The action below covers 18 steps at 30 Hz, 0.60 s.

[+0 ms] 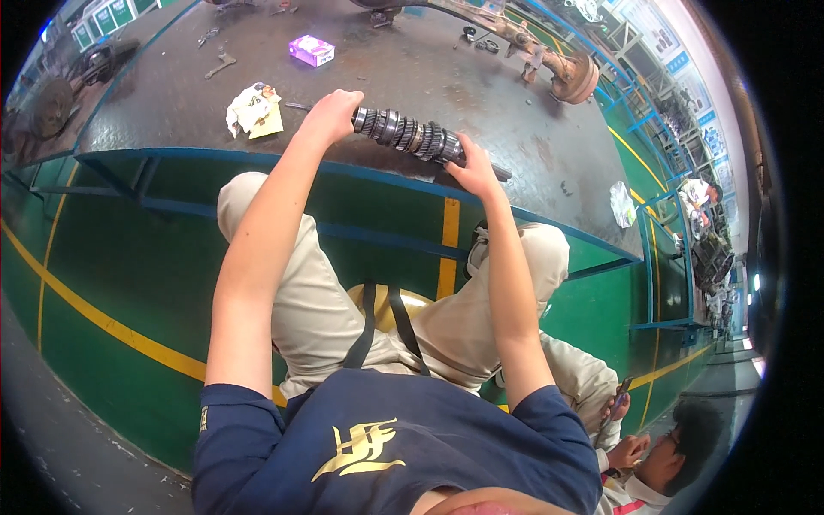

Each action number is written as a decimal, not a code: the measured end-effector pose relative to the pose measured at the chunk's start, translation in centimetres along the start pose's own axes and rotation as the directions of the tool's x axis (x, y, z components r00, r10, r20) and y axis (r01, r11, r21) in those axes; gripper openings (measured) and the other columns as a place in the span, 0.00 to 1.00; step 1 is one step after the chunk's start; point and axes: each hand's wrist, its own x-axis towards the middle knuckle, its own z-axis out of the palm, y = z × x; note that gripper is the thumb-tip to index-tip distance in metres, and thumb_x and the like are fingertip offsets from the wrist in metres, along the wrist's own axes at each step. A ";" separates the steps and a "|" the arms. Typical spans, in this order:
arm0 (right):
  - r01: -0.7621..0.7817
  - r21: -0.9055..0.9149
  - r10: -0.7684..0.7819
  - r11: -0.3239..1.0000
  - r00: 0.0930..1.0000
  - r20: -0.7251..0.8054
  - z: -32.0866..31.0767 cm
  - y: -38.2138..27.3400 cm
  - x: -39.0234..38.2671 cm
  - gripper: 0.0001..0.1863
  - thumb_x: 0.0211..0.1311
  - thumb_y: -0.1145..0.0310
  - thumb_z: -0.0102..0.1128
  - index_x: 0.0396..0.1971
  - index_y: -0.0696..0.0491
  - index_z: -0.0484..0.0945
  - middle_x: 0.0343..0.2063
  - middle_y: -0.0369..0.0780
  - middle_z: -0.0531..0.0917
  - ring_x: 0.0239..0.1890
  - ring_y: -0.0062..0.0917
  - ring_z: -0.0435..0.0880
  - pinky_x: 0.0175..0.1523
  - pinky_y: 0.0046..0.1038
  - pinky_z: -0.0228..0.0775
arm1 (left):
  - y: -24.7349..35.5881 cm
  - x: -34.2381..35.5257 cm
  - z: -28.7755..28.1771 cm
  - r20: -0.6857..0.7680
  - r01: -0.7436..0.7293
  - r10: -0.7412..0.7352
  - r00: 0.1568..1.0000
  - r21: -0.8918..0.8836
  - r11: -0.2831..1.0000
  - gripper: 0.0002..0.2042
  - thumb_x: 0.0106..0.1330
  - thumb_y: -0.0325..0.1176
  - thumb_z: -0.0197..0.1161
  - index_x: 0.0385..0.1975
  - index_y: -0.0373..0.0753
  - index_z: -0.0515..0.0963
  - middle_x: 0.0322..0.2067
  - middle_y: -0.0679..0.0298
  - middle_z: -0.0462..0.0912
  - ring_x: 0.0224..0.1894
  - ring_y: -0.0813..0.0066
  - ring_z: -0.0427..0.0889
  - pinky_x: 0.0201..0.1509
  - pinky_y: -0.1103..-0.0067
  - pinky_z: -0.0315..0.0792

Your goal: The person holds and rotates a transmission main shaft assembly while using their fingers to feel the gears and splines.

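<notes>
A gearbox shaft point(407, 135) carrying several dark toothed gears lies lengthwise between my two hands, just above or on the near part of the metal tabletop point(412, 77). My left hand point(333, 117) is wrapped round its left end, and a thin shaft tip pokes out beyond the fist. At the other end, my right hand point(473, 166) grips the shaft beside the last gear, with the thumb on the near side. The bare right tip of the shaft sticks out past this hand. My palms hide the parts they cover.
Left of the shaft lie a crumpled cloth and yellow paper point(257, 112). Farther back are a purple box point(312, 51), a small metal part point(221, 65) and a rusty axle point(515, 34). A plastic bag point(622, 204) sits at the right edge. A person point(661, 455) crouches at lower right.
</notes>
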 end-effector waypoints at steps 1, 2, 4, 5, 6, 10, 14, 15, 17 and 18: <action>-0.001 0.001 0.001 1.000 1.000 -0.002 -0.1 -0.1 0.0 0.35 0.48 0.61 0.63 0.60 0.52 0.69 0.46 0.55 0.79 0.51 0.50 0.75 0.60 0.42 0.63 | -0.1 0.1 0.0 -0.007 -0.004 0.004 1.000 -0.002 1.000 0.07 0.51 0.18 0.57 0.31 0.31 0.72 0.33 0.42 0.80 0.44 0.42 0.78 0.47 0.59 0.72; -0.009 0.002 0.009 1.000 1.000 -0.002 -0.1 -0.1 -0.3 0.36 0.48 0.61 0.63 0.60 0.53 0.69 0.45 0.55 0.79 0.51 0.50 0.75 0.60 0.42 0.63 | 0.1 0.0 0.1 -0.007 -0.009 0.009 1.000 -0.009 1.000 0.07 0.51 0.18 0.57 0.31 0.31 0.71 0.33 0.42 0.80 0.44 0.42 0.78 0.48 0.59 0.72; -0.016 -0.001 0.016 1.000 1.000 0.002 -0.2 -0.1 -0.2 0.36 0.48 0.61 0.63 0.60 0.52 0.69 0.45 0.55 0.79 0.51 0.50 0.75 0.61 0.42 0.63 | 0.3 0.2 0.0 0.004 0.001 -0.001 1.000 -0.013 1.000 0.07 0.51 0.18 0.57 0.30 0.31 0.71 0.32 0.42 0.79 0.44 0.42 0.78 0.47 0.58 0.72; -0.020 -0.005 0.020 1.000 1.000 0.006 -0.3 -0.2 -0.2 0.35 0.48 0.61 0.63 0.60 0.52 0.69 0.45 0.55 0.79 0.51 0.51 0.75 0.61 0.42 0.62 | 0.3 0.2 -0.1 0.011 0.013 -0.012 1.000 -0.015 1.000 0.07 0.51 0.17 0.57 0.30 0.31 0.71 0.32 0.42 0.79 0.44 0.42 0.78 0.47 0.58 0.71; -0.001 -0.017 0.001 1.000 1.000 -0.013 -0.5 -0.2 -0.2 0.35 0.47 0.61 0.63 0.60 0.52 0.69 0.45 0.55 0.79 0.50 0.50 0.75 0.61 0.43 0.63 | 0.3 0.2 0.2 0.021 0.005 -0.004 1.000 -0.013 1.000 0.07 0.51 0.17 0.57 0.30 0.31 0.71 0.32 0.42 0.79 0.44 0.42 0.78 0.47 0.58 0.71; -0.010 -0.112 0.005 0.994 0.999 -0.047 -0.9 -1.0 -0.7 0.35 0.47 0.61 0.62 0.60 0.52 0.69 0.45 0.55 0.80 0.51 0.51 0.75 0.60 0.42 0.63 | -0.5 0.1 1.3 -0.040 -0.024 0.024 0.999 -0.003 1.000 0.06 0.51 0.18 0.56 0.28 0.32 0.70 0.30 0.43 0.79 0.41 0.41 0.78 0.45 0.58 0.71; -0.011 -0.091 0.009 0.996 1.000 -0.028 -1.2 -1.4 -0.8 0.33 0.47 0.60 0.60 0.58 0.52 0.70 0.45 0.52 0.81 0.51 0.50 0.75 0.61 0.42 0.62 | -0.6 0.5 1.1 0.013 -0.010 0.009 1.000 0.043 0.999 0.06 0.52 0.19 0.57 0.30 0.32 0.71 0.32 0.43 0.79 0.42 0.42 0.78 0.46 0.57 0.73; -0.015 -0.091 0.015 0.996 1.000 -0.007 -1.2 -1.0 -0.5 0.34 0.48 0.60 0.60 0.59 0.52 0.69 0.44 0.53 0.81 0.51 0.50 0.75 0.61 0.42 0.62 | -0.5 0.5 1.1 0.006 0.011 -0.012 1.000 0.029 1.000 0.06 0.52 0.18 0.57 0.29 0.32 0.71 0.32 0.44 0.79 0.42 0.42 0.78 0.46 0.57 0.73; -0.007 -0.111 0.004 0.994 1.000 -0.029 -0.8 -1.0 -0.7 0.34 0.48 0.60 0.60 0.59 0.52 0.69 0.43 0.53 0.81 0.51 0.48 0.76 0.60 0.41 0.62 | -0.6 0.6 0.9 0.009 -0.016 0.016 1.000 0.049 0.999 0.06 0.51 0.18 0.57 0.29 0.32 0.71 0.31 0.44 0.79 0.41 0.42 0.78 0.45 0.57 0.72; -0.010 -0.096 0.008 0.995 1.000 -0.021 -0.8 -1.2 -0.7 0.34 0.48 0.60 0.61 0.59 0.52 0.69 0.43 0.52 0.81 0.51 0.47 0.76 0.60 0.41 0.62 | -0.6 0.4 0.9 -0.023 -0.016 0.017 1.000 0.043 0.999 0.06 0.51 0.18 0.57 0.29 0.32 0.71 0.31 0.44 0.79 0.40 0.42 0.78 0.45 0.57 0.72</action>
